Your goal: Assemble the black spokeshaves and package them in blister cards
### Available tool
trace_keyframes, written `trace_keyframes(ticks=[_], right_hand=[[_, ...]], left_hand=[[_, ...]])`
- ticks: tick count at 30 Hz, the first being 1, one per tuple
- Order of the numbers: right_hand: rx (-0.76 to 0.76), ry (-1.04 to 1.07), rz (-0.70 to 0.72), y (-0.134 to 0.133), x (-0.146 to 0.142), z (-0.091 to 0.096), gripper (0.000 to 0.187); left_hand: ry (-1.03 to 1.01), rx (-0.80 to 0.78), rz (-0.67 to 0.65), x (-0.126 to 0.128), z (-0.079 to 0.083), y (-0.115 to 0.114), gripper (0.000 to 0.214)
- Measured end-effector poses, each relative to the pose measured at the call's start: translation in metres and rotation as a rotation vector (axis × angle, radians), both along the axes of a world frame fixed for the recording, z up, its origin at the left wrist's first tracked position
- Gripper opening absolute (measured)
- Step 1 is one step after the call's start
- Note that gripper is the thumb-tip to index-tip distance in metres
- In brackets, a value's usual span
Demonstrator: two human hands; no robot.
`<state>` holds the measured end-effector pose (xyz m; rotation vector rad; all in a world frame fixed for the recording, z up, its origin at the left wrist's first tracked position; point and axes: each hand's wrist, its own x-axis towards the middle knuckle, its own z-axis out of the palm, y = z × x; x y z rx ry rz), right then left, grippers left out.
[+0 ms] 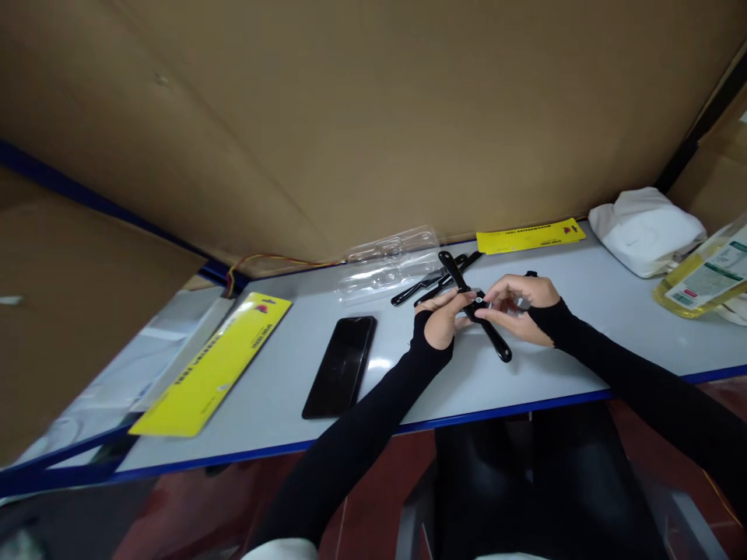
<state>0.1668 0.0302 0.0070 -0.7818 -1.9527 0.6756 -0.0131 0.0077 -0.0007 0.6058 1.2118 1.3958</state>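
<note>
A black spokeshave (495, 340) with two long handles is tilted across my hands above the table. My left hand (440, 315) is closed around it near the middle, its thumb beside a small silver round part (478, 300). From the other side my right hand (519, 303) pinches at the same middle body with thumb and fingers. Whether a small part sits between those right fingertips is hidden. Just behind my left hand lie several black handled tools (417, 288), partly overlapped by the raised handle. A small dark piece (531, 274) shows behind my right hand.
A clear plastic blister pack (388, 264) and a yellow card (525, 237) lie along the cardboard wall. Another yellow card (213, 365) and a black phone (339, 367) are to the left. At right are a white bag (645, 229) and a bottle of yellow liquid (703, 280).
</note>
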Motion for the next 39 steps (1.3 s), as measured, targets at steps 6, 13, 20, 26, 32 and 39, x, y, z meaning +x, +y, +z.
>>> trace_keyframes(ticks=[6,13,20,26,32,39], right_hand=[[0.352,-0.077,0.019,0.001,0.003,-0.002,0.026],[0.42,-0.04,-0.001,-0.001,-0.002,-0.006,0.036],[0.435,-0.073,-0.055,0.006,0.005,-0.006,0.031],[0.442,-0.093,0.005,0.003,0.0,-0.011,0.028],[0.416,-0.097,-0.032,0.005,0.001,-0.015,0.021],[0.404,-0.097,-0.068,0.003,0.005,-0.008,0.023]], left_hand=[[-0.052,-0.005,0.057,-0.002,-0.001,0.003,0.038],[-0.031,-0.021,0.046,-0.002,0.0,0.001,0.04],[-0.01,-0.032,0.032,0.0,0.007,-0.004,0.032],[-0.016,-0.029,0.058,-0.001,0.007,-0.002,0.032],[-0.02,-0.042,0.054,-0.003,0.0,0.001,0.041],[-0.036,-0.033,0.058,0.001,0.0,-0.001,0.036]])
